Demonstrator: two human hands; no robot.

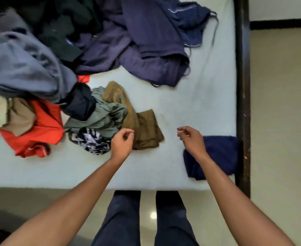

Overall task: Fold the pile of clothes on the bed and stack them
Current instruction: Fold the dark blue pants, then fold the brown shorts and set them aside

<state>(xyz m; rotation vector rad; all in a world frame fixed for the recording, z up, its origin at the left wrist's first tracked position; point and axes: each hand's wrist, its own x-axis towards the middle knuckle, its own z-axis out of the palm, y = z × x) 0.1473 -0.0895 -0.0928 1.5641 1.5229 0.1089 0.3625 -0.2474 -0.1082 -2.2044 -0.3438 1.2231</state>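
Sprawling over the far-left part of the bed (208, 103), the unfolded pile of clothes begins with a big grey-blue garment (25, 68) heaped near the left edge. Just below it an orange-red garment (45, 128) is spread toward the near edge. Next to that lies a black-and-white patterned piece (91, 141), with a crumpled grey-green garment (100, 118) touching it on the far side. A brown garment (146, 130) trails from the pile toward the middle of the bed, loosely bunched. Along the far edge, dark purple and navy garments (146, 41) lie rumpled and overlapping. The left hand (122, 143) sits over the near end of the brown garment, its fingers loosely curled and gripping nothing; whether it touches the cloth cannot be told. The right hand (191, 139) hangs above bare sheet, well apart from the left, fingers also relaxed in a soft curl and holding nothing. Under the right wrist, at the near-right corner of the bed, rests a folded navy garment (220, 155), lying flat against the right edge. A dark bed frame (242, 86) borders that edge, with pale floor (279, 121) beyond. The person's legs (121, 219), in dark trousers, stand at the near edge.
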